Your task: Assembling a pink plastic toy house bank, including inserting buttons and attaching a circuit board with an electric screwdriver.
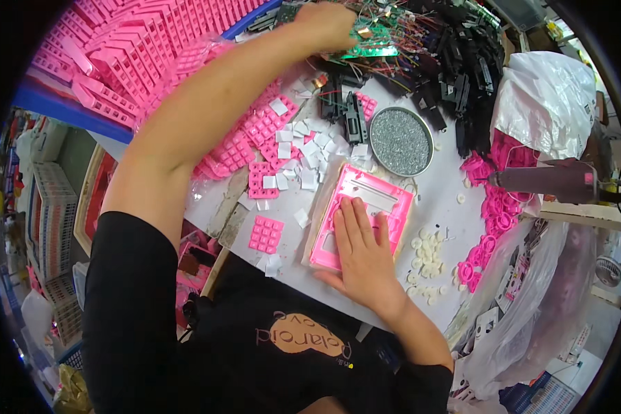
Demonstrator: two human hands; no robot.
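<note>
My left hand (324, 27) reaches to the far side of the table, over a heap of green circuit boards (383, 43) with thin wires; its fingers do not show clearly enough to tell what they hold. My right hand (366, 259) lies flat with fingers stretched out on a pink plastic casing (332, 257), an open shell with a silvery strip in its upper part. Left of the casing lies a pink rubber keypad (265, 234). Small white square pieces (309, 181) are scattered near it, among more pink keypads (259, 138).
A round tin of small screws (401, 141) stands right of the casing, near black plastic parts (455, 76). White round pieces (429, 254) and pink rings (486, 252) lie further right, below an electric screwdriver (548, 181). Stacked pink casings (145, 58) fill the far left.
</note>
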